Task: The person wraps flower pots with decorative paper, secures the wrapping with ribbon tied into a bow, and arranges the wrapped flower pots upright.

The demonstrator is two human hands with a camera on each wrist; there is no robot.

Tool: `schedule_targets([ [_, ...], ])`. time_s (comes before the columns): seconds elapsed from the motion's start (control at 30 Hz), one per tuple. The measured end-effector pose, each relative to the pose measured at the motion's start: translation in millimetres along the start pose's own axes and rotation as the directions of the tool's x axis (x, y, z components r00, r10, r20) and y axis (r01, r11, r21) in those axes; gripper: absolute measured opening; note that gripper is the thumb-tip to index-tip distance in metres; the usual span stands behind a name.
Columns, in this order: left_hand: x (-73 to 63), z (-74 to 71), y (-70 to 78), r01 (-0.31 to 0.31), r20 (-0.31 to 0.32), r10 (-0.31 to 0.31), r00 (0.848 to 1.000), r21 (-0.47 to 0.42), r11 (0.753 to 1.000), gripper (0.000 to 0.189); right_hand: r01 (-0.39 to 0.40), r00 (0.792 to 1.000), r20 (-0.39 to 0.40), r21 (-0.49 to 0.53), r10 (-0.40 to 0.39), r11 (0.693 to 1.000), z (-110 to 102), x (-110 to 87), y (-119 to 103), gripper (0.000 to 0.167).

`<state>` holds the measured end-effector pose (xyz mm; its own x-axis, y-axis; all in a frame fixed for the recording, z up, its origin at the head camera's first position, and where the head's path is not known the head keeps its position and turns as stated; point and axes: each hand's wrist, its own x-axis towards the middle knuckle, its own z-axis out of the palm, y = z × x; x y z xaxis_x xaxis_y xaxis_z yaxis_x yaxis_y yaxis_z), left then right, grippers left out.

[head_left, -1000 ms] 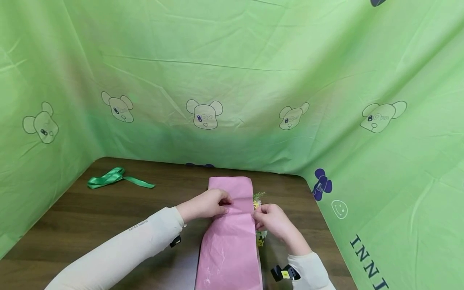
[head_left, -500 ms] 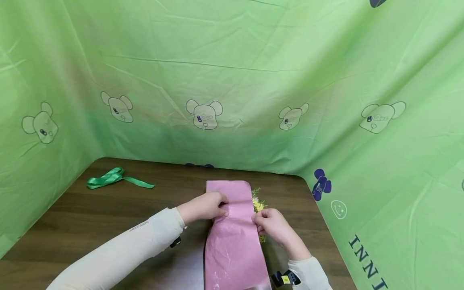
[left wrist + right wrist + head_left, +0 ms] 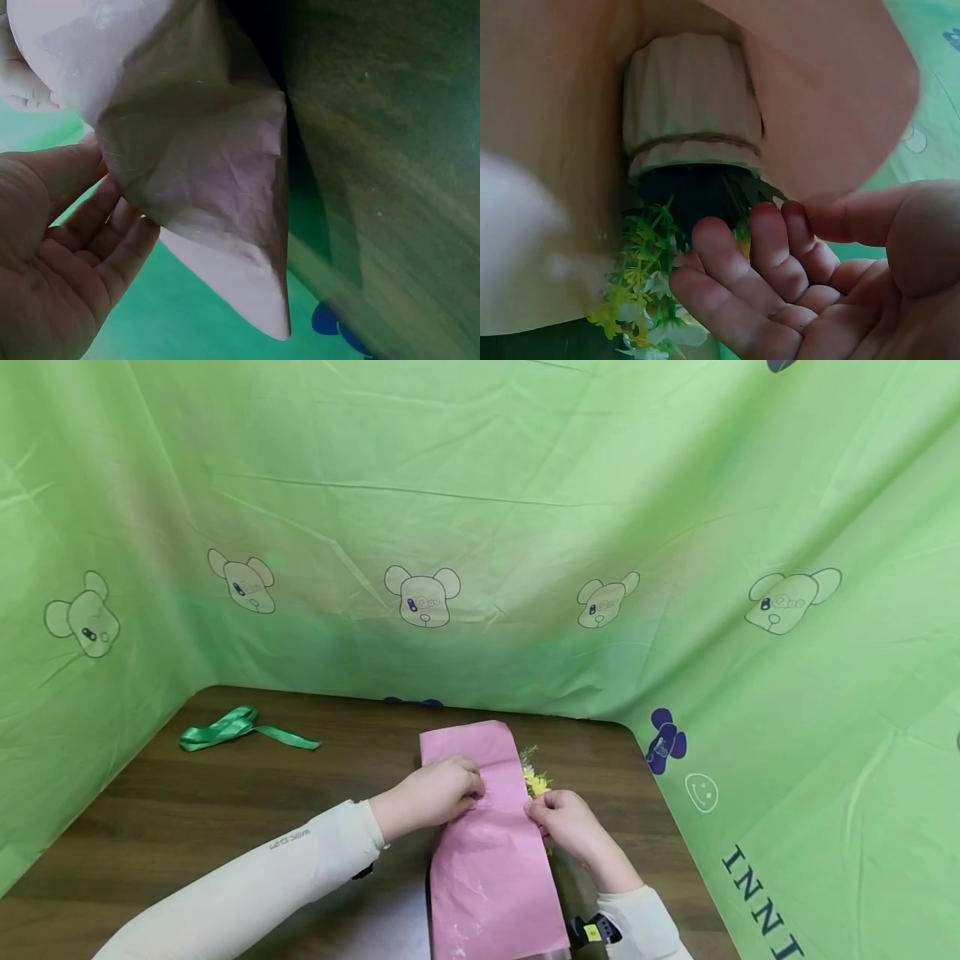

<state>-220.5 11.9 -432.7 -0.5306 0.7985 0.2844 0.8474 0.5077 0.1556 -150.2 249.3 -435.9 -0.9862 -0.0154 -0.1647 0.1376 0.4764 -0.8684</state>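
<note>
Basically, green printed cloth backdrop (image 3: 525, 460) fills most of the head view, with outlined bear heads and some lettering. Below it, brown wood-grain desk (image 3: 150, 827), its far edge against the cloth. Pink wrapping paper (image 3: 487, 868) stands out at the near middle of the desk, running off the bottom of the frame, creased crosswise near its far end. White sleeves (image 3: 255, 889) come in from both sides. Left hand (image 3: 423, 795) is mostly closed, thumb and fingertips pinching the paper's left edge. Right hand (image 3: 573, 831) pinches the opposite edge between thumb and index finger; its other fingers are bent, seen beside the flowers. Pleated, cloth-like pot cover (image 3: 694, 97) sits within the paper's fold in the right wrist view; how it's tilted, can't tell. Green satin ribbon (image 3: 232, 727) lies loosely looped at far left, well apart from the paper. Yellow and white flowers (image 3: 536, 783) peek past the paper's right edge. Thin cord (image 3: 694, 140) rings the pot cover.
</note>
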Motion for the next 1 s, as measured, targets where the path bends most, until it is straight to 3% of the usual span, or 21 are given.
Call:
schedule_targets([
  [0.13, -1.8, 0.6, -1.9, -0.028, 0.001, 0.028, 1.000, 0.008, 1.000, 0.007, 0.000, 0.999, -0.037, -0.025, -0.001, 1.000, -1.2, 1.1, -2.6, 0.023],
  [0.37, -2.2, -3.0, -3.8, -0.108, -0.018, 0.109, 0.994, 0.047, 0.993, 0.007, -0.005, 0.999, -0.033, -0.040, 0.003, 0.999, -4.4, 5.0, -5.2, 0.023],
  [0.5, -3.4, -4.4, -3.0, -0.124, -0.002, 0.124, 0.992, 0.054, 0.991, 0.007, 0.024, 0.998, -0.049, -0.117, -0.030, 0.993, -6.5, 8.5, -2.8, 0.027],
  [0.67, -4.5, -5.2, -1.0, -0.109, 0.032, 0.107, 0.994, 0.073, 0.991, 0.007, 0.059, 0.993, -0.086, -0.219, -0.079, 0.974, -9.5, 11.7, -0.2, 0.031],
  [0.83, -4.0, -11.2, 0.1, -0.116, 0.111, 0.107, 0.988, 0.078, 0.990, 0.015, 0.060, 0.993, -0.088, -0.200, -0.079, 0.978, -11.0, 13.9, 0.9, 0.031],
  [1.0, -3.7, -18.7, -1.3, -0.175, 0.166, 0.164, 0.972, 0.053, 0.983, 0.016, 0.062, 0.995, -0.070, -0.167, -0.074, 0.984, -12.6, 15.8, 1.6, 0.030],
])
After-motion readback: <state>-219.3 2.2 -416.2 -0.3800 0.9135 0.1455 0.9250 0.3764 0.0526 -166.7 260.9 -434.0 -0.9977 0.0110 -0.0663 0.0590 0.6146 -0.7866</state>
